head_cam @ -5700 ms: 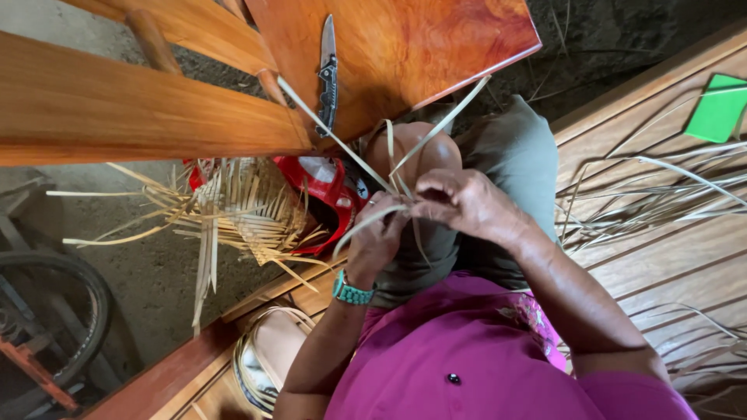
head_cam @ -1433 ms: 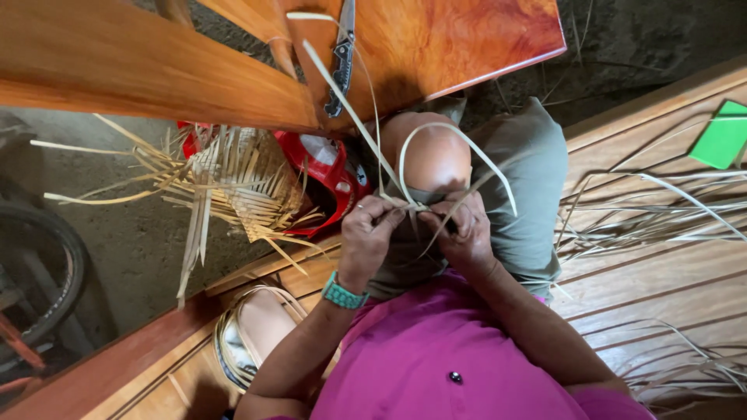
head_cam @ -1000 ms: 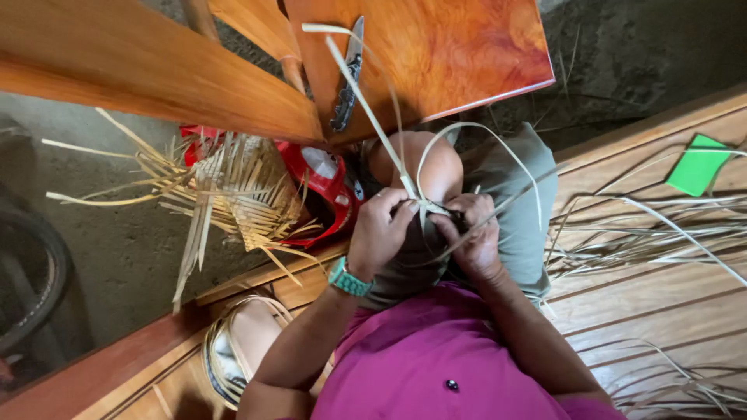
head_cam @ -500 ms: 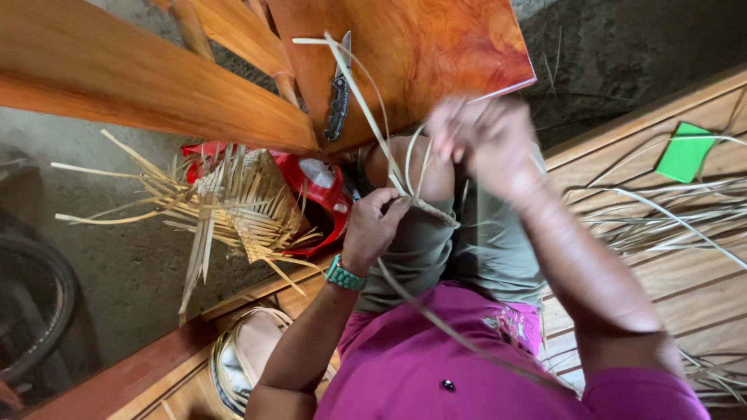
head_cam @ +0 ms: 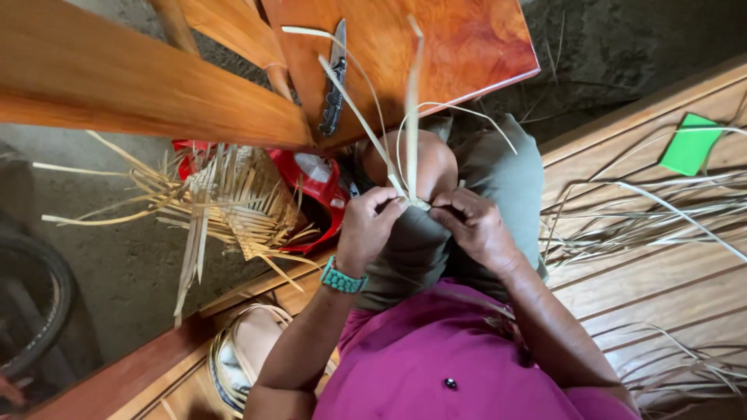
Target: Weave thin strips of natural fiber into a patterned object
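Note:
My left hand [head_cam: 371, 230] and my right hand [head_cam: 475, 227] meet over my raised knee, both pinching a small knot of pale leaf strips [head_cam: 411, 140]. One flat strip stands straight up from the knot; thinner ones curve out to the left and right. A turquoise beaded band [head_cam: 341, 278] circles my left wrist. I wear a magenta shirt and grey-green trousers.
A folding knife [head_cam: 334, 82] lies on the reddish wooden seat [head_cam: 459, 47] above my hands. A half-woven strip piece [head_cam: 233, 198] rests on a red object [head_cam: 319, 187] at the left. Loose strips [head_cam: 646, 210] and a green card [head_cam: 689, 144] lie on the plank floor. A tyre [head_cam: 31, 311] is at far left.
Half a second ago my right hand was raised, pulling a strip up. It has come back down to the knot beside my left hand, and a strip now stands upright.

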